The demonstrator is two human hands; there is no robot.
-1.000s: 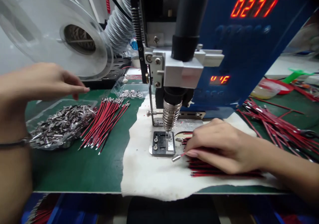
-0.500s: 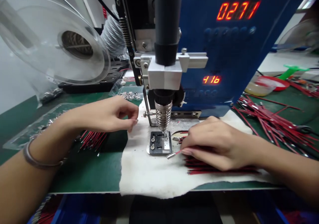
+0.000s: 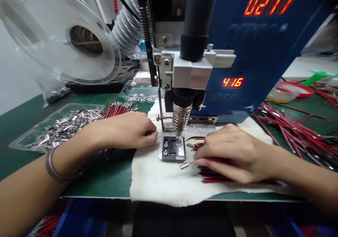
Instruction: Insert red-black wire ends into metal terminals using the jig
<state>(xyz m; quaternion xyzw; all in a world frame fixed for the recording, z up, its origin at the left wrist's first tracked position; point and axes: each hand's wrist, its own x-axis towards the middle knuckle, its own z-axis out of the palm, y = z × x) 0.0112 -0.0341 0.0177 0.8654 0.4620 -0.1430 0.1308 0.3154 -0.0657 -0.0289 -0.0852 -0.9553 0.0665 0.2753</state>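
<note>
My right hand (image 3: pixel 232 152) pinches a red wire with a shiny metal end cap (image 3: pixel 185 165) between thumb and fingers. The cap points left, just below the small black fixture plate (image 3: pixel 173 148). Beneath this hand lies a bundle of red and black wires (image 3: pixel 211 177) on a white cloth (image 3: pixel 158 184). My left hand (image 3: pixel 129 129) is closed, its fingers curled at the cloth's left side; whatever they may hold is hidden. Above the plate stands the spring-wrapped tip (image 3: pixel 182 117) of a soldering machine (image 3: pixel 195 71).
A clear tray (image 3: pixel 71 124) heaped with metal caps lies at left, beside a bunch of capped red wires (image 3: pixel 118 108). A large clear spool (image 3: pixel 60 36) stands behind. Loose red wires (image 3: pixel 293 135) and a red dish (image 3: pixel 301 89) are at right. Blue bins (image 3: pixel 81 216) sit below the table edge.
The view has shifted, uncovering more of the cap tray and the wire bunch at left. My left hand has moved a little right, fingers curled in. The right hand keeps its grip on the wire.
</note>
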